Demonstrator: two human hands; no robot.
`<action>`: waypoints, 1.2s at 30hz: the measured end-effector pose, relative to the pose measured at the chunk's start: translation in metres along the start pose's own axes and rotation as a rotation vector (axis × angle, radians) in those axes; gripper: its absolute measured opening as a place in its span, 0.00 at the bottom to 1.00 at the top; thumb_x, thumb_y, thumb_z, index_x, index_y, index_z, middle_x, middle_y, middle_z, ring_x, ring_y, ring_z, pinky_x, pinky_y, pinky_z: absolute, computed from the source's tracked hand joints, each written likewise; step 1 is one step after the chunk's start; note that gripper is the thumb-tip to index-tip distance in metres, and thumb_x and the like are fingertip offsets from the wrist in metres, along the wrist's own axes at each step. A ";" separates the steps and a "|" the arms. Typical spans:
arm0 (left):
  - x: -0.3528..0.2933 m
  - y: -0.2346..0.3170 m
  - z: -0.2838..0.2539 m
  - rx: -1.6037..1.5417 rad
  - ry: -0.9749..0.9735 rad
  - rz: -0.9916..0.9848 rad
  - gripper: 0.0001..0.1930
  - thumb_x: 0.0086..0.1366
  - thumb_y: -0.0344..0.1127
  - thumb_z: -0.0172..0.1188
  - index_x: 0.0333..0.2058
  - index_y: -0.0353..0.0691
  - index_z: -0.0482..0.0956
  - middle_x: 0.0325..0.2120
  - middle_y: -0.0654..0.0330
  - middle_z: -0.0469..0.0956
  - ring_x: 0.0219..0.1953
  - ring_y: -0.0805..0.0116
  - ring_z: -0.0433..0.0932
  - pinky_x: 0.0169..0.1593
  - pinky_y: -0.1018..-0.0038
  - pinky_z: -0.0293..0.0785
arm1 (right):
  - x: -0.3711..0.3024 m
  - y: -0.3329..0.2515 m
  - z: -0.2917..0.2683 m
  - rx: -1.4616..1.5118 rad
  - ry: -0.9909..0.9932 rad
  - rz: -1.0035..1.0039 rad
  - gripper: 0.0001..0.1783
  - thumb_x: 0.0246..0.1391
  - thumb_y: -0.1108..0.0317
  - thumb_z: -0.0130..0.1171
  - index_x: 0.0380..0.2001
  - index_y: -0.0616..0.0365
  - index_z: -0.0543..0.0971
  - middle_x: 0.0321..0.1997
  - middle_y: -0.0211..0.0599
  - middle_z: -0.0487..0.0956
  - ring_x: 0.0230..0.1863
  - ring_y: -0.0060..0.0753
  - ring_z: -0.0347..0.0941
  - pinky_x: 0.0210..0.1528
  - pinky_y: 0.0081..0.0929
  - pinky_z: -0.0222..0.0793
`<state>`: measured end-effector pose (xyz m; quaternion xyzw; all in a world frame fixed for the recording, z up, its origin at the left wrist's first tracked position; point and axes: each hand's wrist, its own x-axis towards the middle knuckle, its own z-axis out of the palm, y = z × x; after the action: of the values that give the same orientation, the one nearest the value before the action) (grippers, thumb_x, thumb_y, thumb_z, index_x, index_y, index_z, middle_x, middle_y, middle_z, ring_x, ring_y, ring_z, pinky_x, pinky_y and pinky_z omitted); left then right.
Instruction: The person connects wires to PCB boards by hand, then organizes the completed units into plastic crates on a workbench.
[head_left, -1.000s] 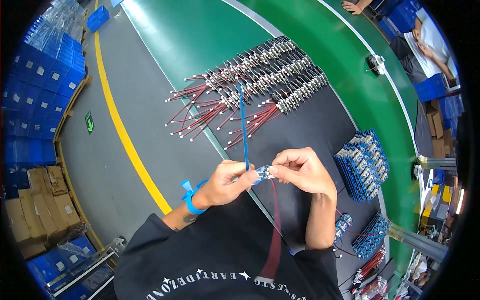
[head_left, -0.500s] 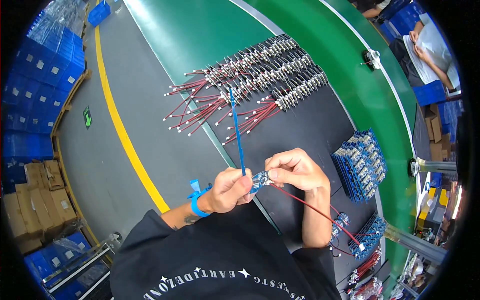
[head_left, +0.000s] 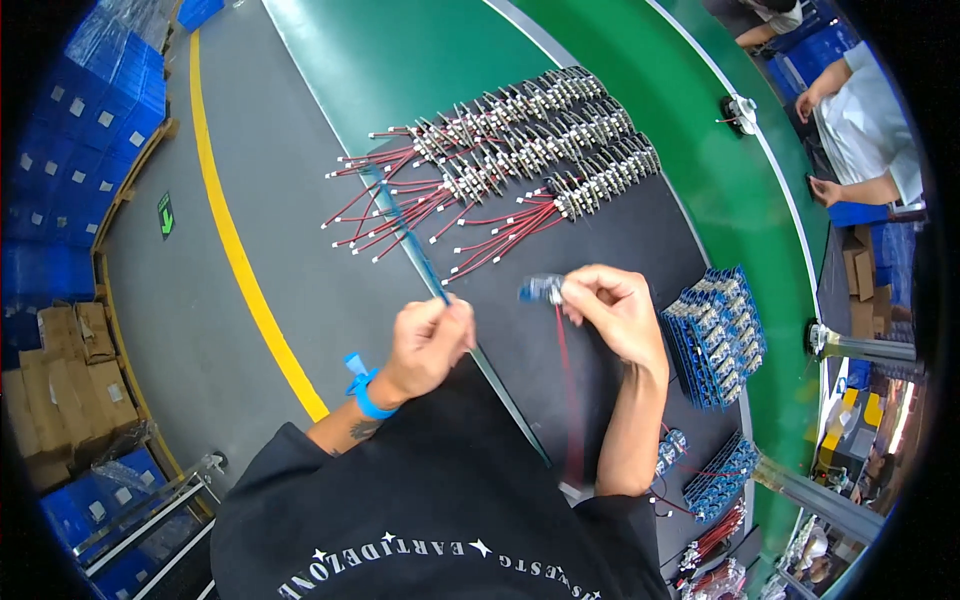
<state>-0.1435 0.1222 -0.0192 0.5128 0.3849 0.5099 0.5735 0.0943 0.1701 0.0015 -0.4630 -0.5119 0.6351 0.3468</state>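
My left hand, a blue band at its wrist, is closed on the lower end of a thin blue strip, blurred by motion and slanting up to the left. Between the thumb and fingers of my right hand is a small blue circuit board, also blurred. From the board a red cable hangs toward the table edge. Board and strip are apart. Beyond my hands, long rows of small circuit boards stand on the dark table mat, their red cables with white plugs pointing left.
Stacked blue circuit board panels are to my right, with another blue panel and bundles of red cables nearer me. Blue crates and cardboard boxes stand at the left. Another person's hand shows at the far right.
My hands have separated: the left moved left with the blue strip, which tilted leftward, and the right rose slightly with the circuit board. The red cable swung down to hang below the board.
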 end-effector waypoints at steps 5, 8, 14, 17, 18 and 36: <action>0.005 -0.003 -0.022 -0.026 0.174 0.059 0.19 0.71 0.36 0.42 0.19 0.36 0.66 0.11 0.64 0.65 0.11 0.80 0.60 0.16 0.81 0.56 | 0.034 0.040 0.010 -0.097 0.303 -0.082 0.10 0.51 0.71 0.62 0.34 0.67 0.77 0.25 0.30 0.78 0.27 0.16 0.72 0.32 0.14 0.70; 0.011 0.002 -0.030 -0.031 0.188 0.145 0.19 0.71 0.35 0.41 0.19 0.36 0.63 0.09 0.64 0.62 0.10 0.79 0.57 0.15 0.81 0.56 | 0.049 0.037 0.019 -0.274 0.493 -0.085 0.08 0.50 0.70 0.62 0.30 0.65 0.79 0.27 0.36 0.79 0.26 0.20 0.73 0.30 0.20 0.69; 0.010 0.006 -0.026 0.019 0.201 0.139 0.20 0.71 0.33 0.41 0.17 0.36 0.63 0.08 0.63 0.62 0.10 0.78 0.59 0.15 0.81 0.56 | 0.062 0.030 0.025 -0.785 0.809 -0.360 0.07 0.48 0.66 0.63 0.27 0.58 0.81 0.25 0.38 0.75 0.25 0.40 0.73 0.29 0.33 0.67; 0.009 0.003 -0.023 0.021 0.158 0.114 0.20 0.70 0.33 0.41 0.17 0.36 0.64 0.09 0.64 0.64 0.11 0.79 0.60 0.16 0.81 0.57 | 0.062 0.036 0.027 -0.807 0.803 -0.329 0.07 0.48 0.65 0.63 0.27 0.57 0.79 0.24 0.35 0.75 0.25 0.41 0.74 0.27 0.35 0.67; 0.009 0.002 -0.022 0.036 0.133 0.102 0.20 0.70 0.32 0.42 0.17 0.36 0.64 0.09 0.64 0.64 0.11 0.79 0.61 0.16 0.81 0.57 | 0.061 0.037 0.026 -0.835 0.792 -0.281 0.07 0.48 0.65 0.63 0.27 0.56 0.78 0.24 0.35 0.75 0.25 0.41 0.74 0.27 0.35 0.67; 0.007 -0.004 -0.017 0.097 0.076 0.022 0.19 0.69 0.33 0.44 0.17 0.35 0.66 0.09 0.65 0.65 0.11 0.81 0.61 0.16 0.81 0.57 | 0.052 0.039 0.017 -0.605 0.853 -0.276 0.06 0.49 0.67 0.61 0.27 0.57 0.78 0.24 0.35 0.76 0.21 0.37 0.72 0.25 0.32 0.66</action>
<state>-0.1576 0.1329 -0.0252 0.5246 0.4251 0.5159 0.5272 0.0621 0.2033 -0.0474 -0.6873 -0.5418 0.1636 0.4553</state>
